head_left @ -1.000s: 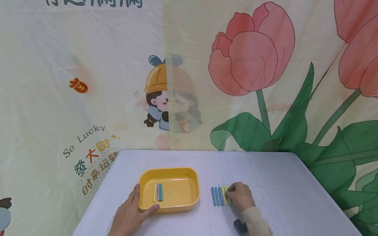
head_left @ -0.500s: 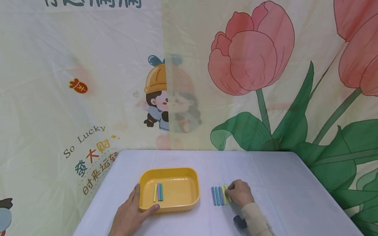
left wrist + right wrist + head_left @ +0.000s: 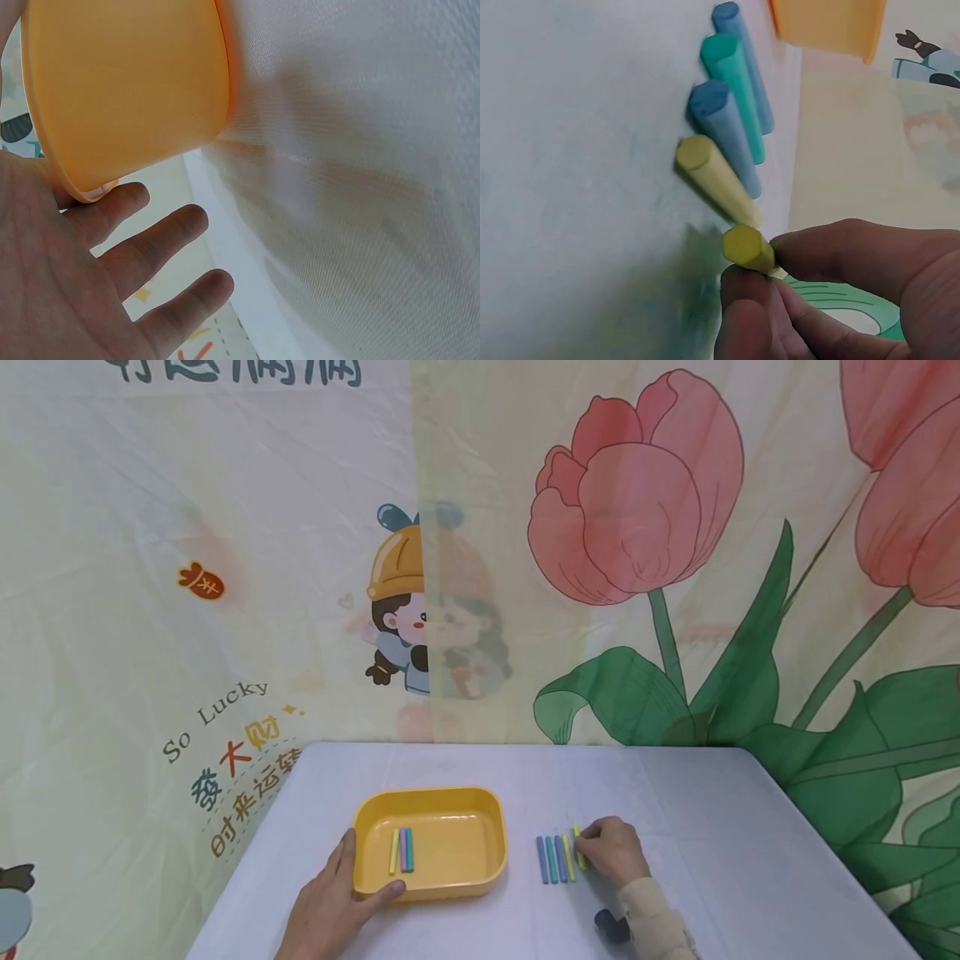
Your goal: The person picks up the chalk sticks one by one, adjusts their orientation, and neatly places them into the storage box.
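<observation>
In the head view my left hand (image 3: pixel 326 897) rests against the left end of a yellow tray (image 3: pixel 457 843), thumb over the near rim. The left wrist view has its fingers (image 3: pixel 154 251) straight beside the tray wall (image 3: pixel 131 82). Inside the tray lie a yellow chalk stick (image 3: pixel 393 850), a purple one (image 3: pixel 403 849) and a teal one (image 3: pixel 409 849). My right hand (image 3: pixel 618 852) pinches a yellow chalk stick (image 3: pixel 746 246) between thumb and fingertips, slightly apart from a row holding blue (image 3: pixel 542 860), teal (image 3: pixel 551 860), blue (image 3: pixel 561 858) and yellow (image 3: pixel 569 858) chalk sticks.
A white cloth covers the table (image 3: pixel 697 827). Behind it hangs a printed backdrop (image 3: pixel 480 568) with tulips and a cartoon figure. A small dark object (image 3: pixel 611 927) shows beside the right sleeve (image 3: pixel 656 918).
My right hand has shifted slightly to the right with the pinched yellow chalk stick, which now stands a little off from the row. The left hand and tray look unmoved.
</observation>
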Tool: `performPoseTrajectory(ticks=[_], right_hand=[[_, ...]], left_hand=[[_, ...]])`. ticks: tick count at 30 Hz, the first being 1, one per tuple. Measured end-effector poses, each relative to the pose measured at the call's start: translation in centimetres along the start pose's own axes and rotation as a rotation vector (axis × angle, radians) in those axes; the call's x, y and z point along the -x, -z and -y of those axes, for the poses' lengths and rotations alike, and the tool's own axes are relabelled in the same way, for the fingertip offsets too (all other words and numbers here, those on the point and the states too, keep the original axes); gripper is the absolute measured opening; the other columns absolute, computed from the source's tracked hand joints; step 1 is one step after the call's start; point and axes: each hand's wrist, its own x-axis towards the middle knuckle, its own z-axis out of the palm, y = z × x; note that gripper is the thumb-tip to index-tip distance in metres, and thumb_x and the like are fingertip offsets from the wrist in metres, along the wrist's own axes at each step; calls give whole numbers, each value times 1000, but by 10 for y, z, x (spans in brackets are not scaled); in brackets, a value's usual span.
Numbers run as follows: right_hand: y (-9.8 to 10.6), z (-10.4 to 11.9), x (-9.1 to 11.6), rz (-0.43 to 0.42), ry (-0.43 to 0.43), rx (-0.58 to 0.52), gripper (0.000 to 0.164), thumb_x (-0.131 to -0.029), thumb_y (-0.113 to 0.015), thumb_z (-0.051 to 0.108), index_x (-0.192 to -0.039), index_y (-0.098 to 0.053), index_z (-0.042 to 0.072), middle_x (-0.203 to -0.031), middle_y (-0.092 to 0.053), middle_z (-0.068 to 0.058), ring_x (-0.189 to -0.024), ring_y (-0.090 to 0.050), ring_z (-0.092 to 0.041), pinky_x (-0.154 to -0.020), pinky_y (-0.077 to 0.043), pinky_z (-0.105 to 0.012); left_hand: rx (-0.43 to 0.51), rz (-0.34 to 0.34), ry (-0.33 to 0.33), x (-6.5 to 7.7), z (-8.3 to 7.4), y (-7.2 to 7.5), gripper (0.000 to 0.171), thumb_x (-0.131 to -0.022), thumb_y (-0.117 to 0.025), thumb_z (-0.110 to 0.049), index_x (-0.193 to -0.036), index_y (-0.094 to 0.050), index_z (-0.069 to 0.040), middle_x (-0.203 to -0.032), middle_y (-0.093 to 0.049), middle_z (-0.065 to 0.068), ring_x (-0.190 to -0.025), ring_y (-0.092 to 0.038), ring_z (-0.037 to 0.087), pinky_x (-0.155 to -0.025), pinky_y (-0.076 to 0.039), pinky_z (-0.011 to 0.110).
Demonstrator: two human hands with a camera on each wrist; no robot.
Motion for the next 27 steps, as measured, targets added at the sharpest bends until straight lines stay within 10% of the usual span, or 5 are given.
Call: performPoseTrajectory(ticks=[27], right_hand=[[-8,30,10,83,5,-292,24,-81,-79,22,-97,-75,4,-83,-68,-5,-72,-63,-18,-65,-59,-31]], left_hand=[[8,-6,2,1,2,-2,136,-76,-53,-90,-159,-8,8,-161,-21,32,-135,-39,56,-109,-40,64]])
